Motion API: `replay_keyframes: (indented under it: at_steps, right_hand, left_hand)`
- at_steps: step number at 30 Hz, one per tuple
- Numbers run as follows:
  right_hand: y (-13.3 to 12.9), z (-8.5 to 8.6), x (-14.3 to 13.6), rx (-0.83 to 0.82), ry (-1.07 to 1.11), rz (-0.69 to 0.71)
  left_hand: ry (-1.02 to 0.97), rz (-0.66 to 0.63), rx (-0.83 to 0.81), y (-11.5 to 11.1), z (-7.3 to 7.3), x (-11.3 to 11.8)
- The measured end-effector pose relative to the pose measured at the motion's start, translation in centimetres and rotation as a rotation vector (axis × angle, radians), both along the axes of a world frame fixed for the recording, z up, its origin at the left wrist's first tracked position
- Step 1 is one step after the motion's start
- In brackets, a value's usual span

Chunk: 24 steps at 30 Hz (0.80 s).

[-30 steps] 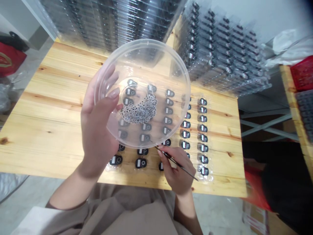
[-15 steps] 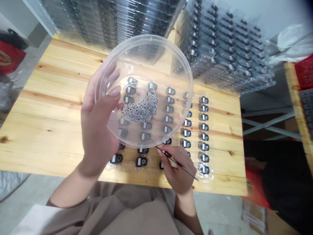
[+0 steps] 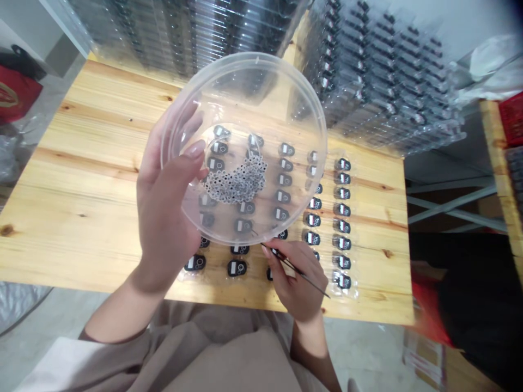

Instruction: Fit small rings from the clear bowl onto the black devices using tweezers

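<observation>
My left hand point(image 3: 165, 201) grips a round clear plastic container point(image 3: 298, 103) by its left side, thumb over the rim. Small grey ring-like pieces point(image 3: 237, 182) are heaped inside it. Below the container, my right hand point(image 3: 300, 277) is closed around a thin dark pointed tool point(image 3: 300, 271), whose tip is near the container's lower rim. Under both hands lies a clear tray point(image 3: 352, 218) with rows of small black devices point(image 3: 237, 268), partly seen through the container.
Tall stacks of clear trays point(image 3: 379, 81) with dark devices stand at the back of the wooden table point(image 3: 81, 179), right and left. A red crate point(image 3: 510, 120) sits at the far right, and a red bag point(image 3: 16, 95) at the far left.
The view has shifted slightly. Both hands keep their holds, and the container has moved very slightly up and right in the picture.
</observation>
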State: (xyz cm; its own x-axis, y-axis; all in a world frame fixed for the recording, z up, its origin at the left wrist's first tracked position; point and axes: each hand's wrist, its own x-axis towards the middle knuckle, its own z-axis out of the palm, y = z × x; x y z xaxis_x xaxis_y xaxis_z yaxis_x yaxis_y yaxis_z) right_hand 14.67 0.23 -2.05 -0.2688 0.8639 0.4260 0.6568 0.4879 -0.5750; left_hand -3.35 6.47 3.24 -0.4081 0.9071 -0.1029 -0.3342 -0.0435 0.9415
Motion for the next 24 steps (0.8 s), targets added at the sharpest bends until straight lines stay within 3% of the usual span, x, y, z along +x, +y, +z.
replay_keyframes:
  at_steps: [24]
  right_hand:
    - [0.07,0.5,0.04,-0.005,-0.032,-0.004]
  left_hand:
    - [-0.032,0.008,-0.029,0.14,0.49,0.15]
